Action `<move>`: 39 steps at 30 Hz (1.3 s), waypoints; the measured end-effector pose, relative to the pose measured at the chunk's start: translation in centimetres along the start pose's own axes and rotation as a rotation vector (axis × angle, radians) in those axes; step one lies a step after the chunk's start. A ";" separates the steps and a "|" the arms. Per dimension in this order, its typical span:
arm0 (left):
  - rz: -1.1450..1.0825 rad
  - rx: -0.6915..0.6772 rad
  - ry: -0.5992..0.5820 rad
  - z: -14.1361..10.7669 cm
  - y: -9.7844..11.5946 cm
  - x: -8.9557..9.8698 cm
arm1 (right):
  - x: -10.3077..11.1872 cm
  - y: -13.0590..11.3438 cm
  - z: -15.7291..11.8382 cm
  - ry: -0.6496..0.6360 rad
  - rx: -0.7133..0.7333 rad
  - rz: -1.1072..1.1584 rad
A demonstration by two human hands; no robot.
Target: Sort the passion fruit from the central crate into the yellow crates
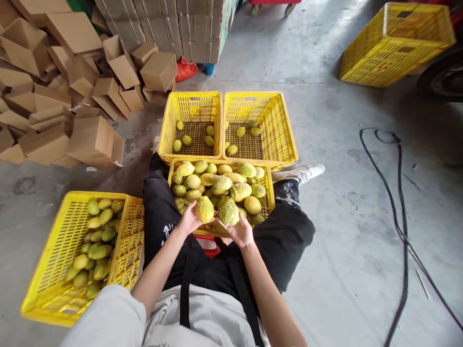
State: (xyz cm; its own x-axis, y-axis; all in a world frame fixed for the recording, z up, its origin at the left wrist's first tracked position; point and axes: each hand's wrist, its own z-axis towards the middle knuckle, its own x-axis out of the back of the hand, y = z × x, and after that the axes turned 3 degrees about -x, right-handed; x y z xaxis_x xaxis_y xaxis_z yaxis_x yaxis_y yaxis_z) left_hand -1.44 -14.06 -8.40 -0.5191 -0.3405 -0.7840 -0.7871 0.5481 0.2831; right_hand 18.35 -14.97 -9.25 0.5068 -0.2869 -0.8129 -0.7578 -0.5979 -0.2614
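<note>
My left hand [190, 219] is wrapped round a yellow-green fruit [204, 209], and my right hand [241, 231] grips a greener, bumpy fruit [229, 213]. Both fruits are held side by side over the near edge of a full yellow crate [270, 193] between my legs. Many yellow and green fruits [240, 192] are piled in that crate. Beyond it, touching, stand two more yellow crates: the left one [219, 125] and the right one [287, 127], each with several fruits on its bottom.
A yellow crate [54, 246] of green fruits stands at my left. Cardboard boxes [92, 137] lie heaped at the upper left, beside stacked cartons [159, 24]. A black cable [403, 212] runs over the floor at right, below an upright yellow crate [398, 48].
</note>
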 end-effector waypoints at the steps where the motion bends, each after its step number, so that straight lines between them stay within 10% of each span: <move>1: -0.028 0.009 0.001 0.0 0.1 -0.1 | 0.2 0.0 0.0 0.017 0.001 0.002; 39: -0.086 0.042 0.015 0.0 0.5 -0.1 | 0.6 -0.1 0.3 0.078 0.021 -0.057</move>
State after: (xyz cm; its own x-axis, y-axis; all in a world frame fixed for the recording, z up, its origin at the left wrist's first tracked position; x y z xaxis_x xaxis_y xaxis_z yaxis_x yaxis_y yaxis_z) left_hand -1.79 -13.69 -8.14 -0.4553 -0.3994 -0.7957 -0.8147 0.5475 0.1913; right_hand 18.60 -14.83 -9.90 0.5793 -0.3111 -0.7534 -0.7348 -0.5993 -0.3175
